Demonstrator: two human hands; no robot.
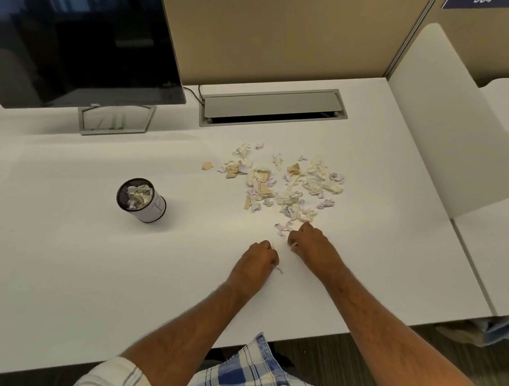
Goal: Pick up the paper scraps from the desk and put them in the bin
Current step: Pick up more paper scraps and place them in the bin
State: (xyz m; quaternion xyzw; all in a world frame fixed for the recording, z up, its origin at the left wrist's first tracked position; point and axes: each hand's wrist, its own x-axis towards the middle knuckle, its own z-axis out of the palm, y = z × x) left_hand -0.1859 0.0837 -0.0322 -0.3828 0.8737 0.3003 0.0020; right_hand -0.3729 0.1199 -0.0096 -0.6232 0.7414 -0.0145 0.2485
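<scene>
Many paper scraps (pixel 285 180) beyond curled fingers (pixel 294 238).

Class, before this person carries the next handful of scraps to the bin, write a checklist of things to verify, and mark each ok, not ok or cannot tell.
1. Bin upright on the desk: ok.
2. Room left in the bin: cannot tell; paper already reaches near its rim.
3. Left hand has a grip on scraps: ok; fingers closed, a bit of paper showing.
4. Right hand has a grip on scraps: ok; closed, paper at the fingertips.
5. Path from hands to bin free: ok; bare desk between them.
6. Desk cleared: not ok; the scrap pile remains.
</scene>
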